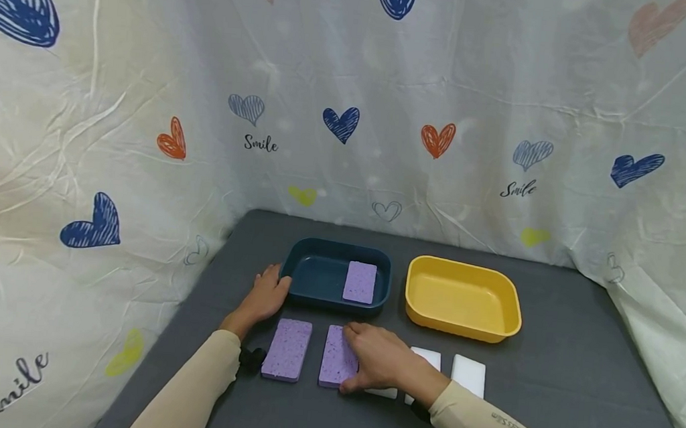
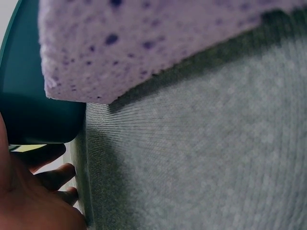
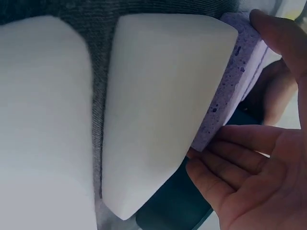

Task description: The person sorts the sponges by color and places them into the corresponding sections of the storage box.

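Observation:
My right hand [image 1: 383,355] holds a speckled purple sponge [image 1: 334,358] by its two ends, thumb at the near end and fingertips at the far end. In the right wrist view, the thumb and fingers span this sponge [image 3: 225,91]. My left hand [image 1: 264,295] rests at the left end of a dark blue tray [image 1: 336,304], fingers extended along its outside and thumb by the rim. One purple sponge [image 1: 360,282] lies inside that tray on the right. Another purple sponge [image 1: 286,351] lies on the table between my arms.
White sponge blocks [image 1: 468,375] lie to the right, partly hidden by my right hand and forearm. A yellow tray [image 1: 461,332] stands right of the blue one. The grey table [image 1: 573,366] meets a heart-printed curtain [image 1: 487,71] at the back.

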`<move>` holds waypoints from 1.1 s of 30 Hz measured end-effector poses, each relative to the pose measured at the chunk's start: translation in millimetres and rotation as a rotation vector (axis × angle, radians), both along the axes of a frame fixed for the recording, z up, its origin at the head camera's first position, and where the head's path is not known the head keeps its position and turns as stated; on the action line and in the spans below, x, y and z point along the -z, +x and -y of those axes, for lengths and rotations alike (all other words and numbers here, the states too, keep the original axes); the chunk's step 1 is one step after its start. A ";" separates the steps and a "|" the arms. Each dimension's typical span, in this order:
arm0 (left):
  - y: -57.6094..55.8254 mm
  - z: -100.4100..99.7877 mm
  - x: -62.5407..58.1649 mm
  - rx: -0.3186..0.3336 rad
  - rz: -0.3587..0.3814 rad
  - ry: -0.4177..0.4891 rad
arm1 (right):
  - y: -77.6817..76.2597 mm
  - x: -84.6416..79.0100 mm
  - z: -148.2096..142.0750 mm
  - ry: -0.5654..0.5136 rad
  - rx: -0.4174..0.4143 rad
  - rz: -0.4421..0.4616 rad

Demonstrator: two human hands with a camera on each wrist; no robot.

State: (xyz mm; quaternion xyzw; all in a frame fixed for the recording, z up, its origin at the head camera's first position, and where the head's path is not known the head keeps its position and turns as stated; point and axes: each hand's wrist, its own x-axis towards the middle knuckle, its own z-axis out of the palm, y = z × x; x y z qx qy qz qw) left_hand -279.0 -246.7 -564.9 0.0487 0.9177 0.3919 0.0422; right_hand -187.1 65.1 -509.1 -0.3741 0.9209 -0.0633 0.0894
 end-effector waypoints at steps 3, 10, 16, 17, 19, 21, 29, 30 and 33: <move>-0.3 -0.2 0.1 0.001 -0.003 -0.003 | 0.1 0.1 -0.2 -0.007 0.001 -0.001; 0.3 0.1 1.6 0.000 -0.014 0.003 | 1.7 -0.8 -1.5 -0.005 -0.035 -0.028; 1.0 -0.2 0.9 -0.010 -0.018 0.003 | 5.0 -11.7 -0.5 -0.025 -0.112 -0.069; 0.9 -0.2 0.8 -0.011 -0.016 0.003 | 5.5 -15.4 0.1 -0.031 -0.123 -0.079; 0.7 -0.6 0.2 -0.016 -0.013 -0.001 | 5.9 -24.2 1.6 -0.044 -0.149 -0.102; 1.0 -0.8 -0.7 -0.018 -0.008 -0.001 | 5.9 -34.1 3.3 -0.058 -0.176 -0.125; 5.6 -0.9 -4.3 -0.019 0.012 0.008 | -3.7 -66.9 9.9 -0.075 -0.213 -0.215; 5.9 -1.0 -4.4 -0.021 0.011 0.008 | -6.3 -70.0 10.9 -0.078 -0.207 -0.221; 5.5 -2.1 -4.2 -0.025 0.015 0.009 | -15.0 -79.3 13.6 -0.085 -0.183 -0.226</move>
